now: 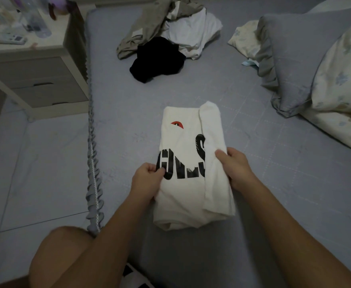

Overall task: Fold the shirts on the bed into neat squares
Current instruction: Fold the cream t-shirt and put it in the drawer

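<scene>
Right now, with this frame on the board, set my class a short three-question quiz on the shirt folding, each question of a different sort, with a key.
1. True or false: both hands hold the white shirt.
2. Which garment in the unfolded pile lies nearest the white shirt? A) black garment B) khaki garment C) pale garment
3. Fill in: the shirt's long flap is folded over on its ____ side.

Key
1. True: the left hand pinches the left edge and the right hand grips the right edge.
2. A, the black garment; the khaki garment and pale garment lie farther.
3. Right.
</scene>
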The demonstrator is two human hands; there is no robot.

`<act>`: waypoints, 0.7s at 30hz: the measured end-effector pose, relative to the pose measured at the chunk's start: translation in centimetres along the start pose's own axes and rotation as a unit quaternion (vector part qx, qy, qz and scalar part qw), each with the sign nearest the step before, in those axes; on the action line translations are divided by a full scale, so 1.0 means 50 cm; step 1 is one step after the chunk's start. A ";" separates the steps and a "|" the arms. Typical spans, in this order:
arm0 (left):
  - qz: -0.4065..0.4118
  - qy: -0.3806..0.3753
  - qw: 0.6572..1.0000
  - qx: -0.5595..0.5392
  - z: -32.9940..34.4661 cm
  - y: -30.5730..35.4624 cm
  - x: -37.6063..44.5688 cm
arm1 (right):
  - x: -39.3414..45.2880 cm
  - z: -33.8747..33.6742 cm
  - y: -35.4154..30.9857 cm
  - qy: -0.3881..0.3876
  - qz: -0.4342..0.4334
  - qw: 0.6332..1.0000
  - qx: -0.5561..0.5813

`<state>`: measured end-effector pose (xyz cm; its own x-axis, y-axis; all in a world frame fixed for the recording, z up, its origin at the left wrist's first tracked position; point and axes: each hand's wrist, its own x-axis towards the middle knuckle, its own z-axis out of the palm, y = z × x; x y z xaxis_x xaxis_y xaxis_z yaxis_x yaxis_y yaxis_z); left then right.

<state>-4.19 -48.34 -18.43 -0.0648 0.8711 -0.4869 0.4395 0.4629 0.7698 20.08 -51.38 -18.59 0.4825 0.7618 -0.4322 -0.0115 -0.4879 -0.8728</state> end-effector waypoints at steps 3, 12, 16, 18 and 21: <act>-0.077 -0.119 0.987 -0.070 -0.015 -0.025 -0.037 | -0.075 -0.030 0.040 -0.032 0.046 0.997 -0.057; -0.172 -0.164 0.960 -0.149 -0.029 -0.077 -0.124 | -0.202 -0.067 0.101 -0.073 0.093 0.993 0.001; -0.185 -0.153 0.958 -0.157 -0.040 -0.100 -0.161 | -0.233 -0.066 0.115 -0.037 0.062 0.997 -0.018; -0.198 -0.179 0.952 -0.152 -0.046 -0.114 -0.175 | -0.246 -0.072 0.125 -0.035 0.062 0.997 -0.012; -0.134 -0.168 0.967 -0.136 -0.056 -0.123 -0.180 | -0.268 -0.085 0.146 -0.044 0.011 0.998 -0.031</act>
<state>-8.83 -58.57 -17.61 0.1712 0.6317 -0.7561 0.1924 0.7312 0.6544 17.25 -66.97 -18.23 0.4038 0.7838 -0.4719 0.0343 -0.5284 -0.8483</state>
